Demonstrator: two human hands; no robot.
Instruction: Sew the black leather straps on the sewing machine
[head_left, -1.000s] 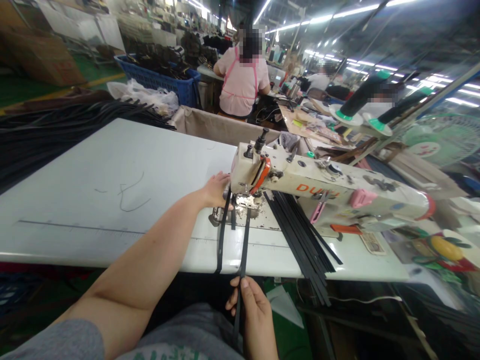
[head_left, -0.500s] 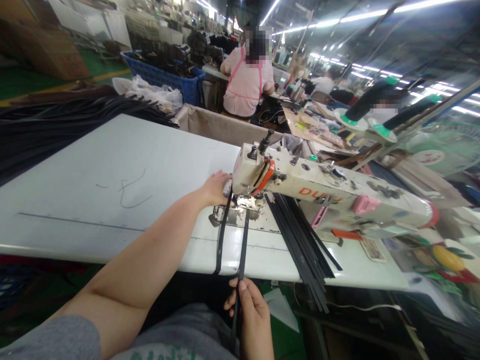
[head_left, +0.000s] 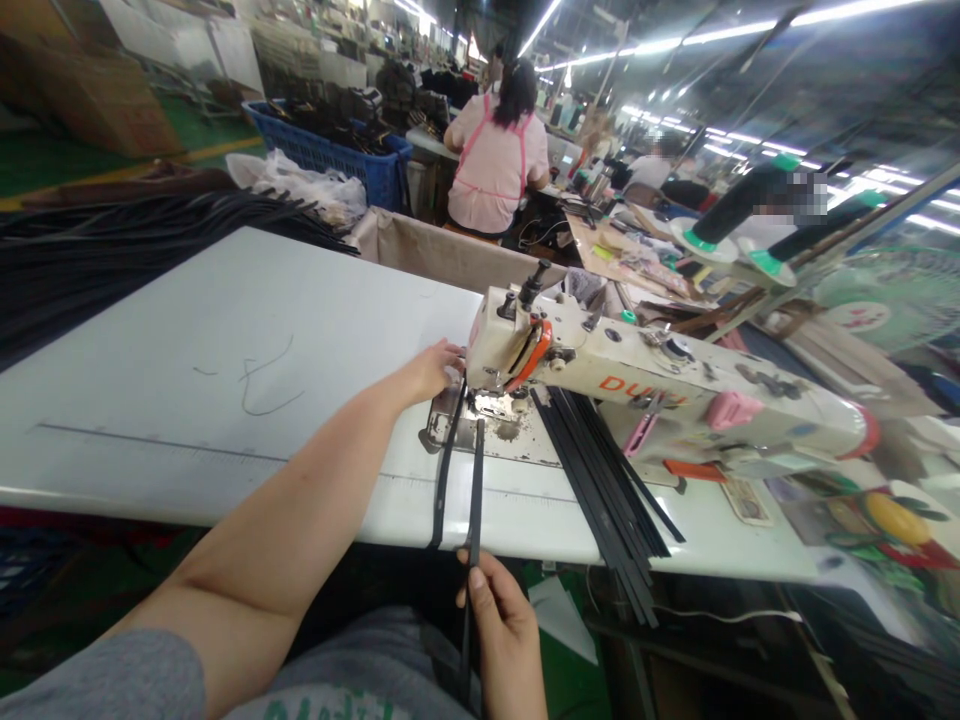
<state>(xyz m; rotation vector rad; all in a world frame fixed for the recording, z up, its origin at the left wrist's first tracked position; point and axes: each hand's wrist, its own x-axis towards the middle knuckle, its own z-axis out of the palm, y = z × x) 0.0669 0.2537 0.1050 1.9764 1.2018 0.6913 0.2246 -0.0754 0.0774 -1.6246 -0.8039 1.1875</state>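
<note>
A white sewing machine (head_left: 600,370) stands on a pale table. My left hand (head_left: 439,368) is beside the machine's head, left of the needle area; its fingertips are partly hidden behind the head, so its grip is unclear. One black strip (head_left: 445,470) runs from near that hand down over the table's front edge. My right hand (head_left: 495,600), below the front edge, pinches a second black strip (head_left: 477,480) between thumb and fingers. That strip's upper end lies on the metal plate (head_left: 510,436) just in front of the needle area.
Several black strips (head_left: 600,480) lie fanned under the machine arm. A dark heap of strips (head_left: 150,235) is at the far left. Behind the table are a blue basket (head_left: 330,150) and a seated person (head_left: 495,160) in pink. Thread cones (head_left: 739,205) stand at right.
The right hand's strip has shifted left at its upper end, nearer the other strip. My left hand has moved slightly up and its fingers have changed position.
</note>
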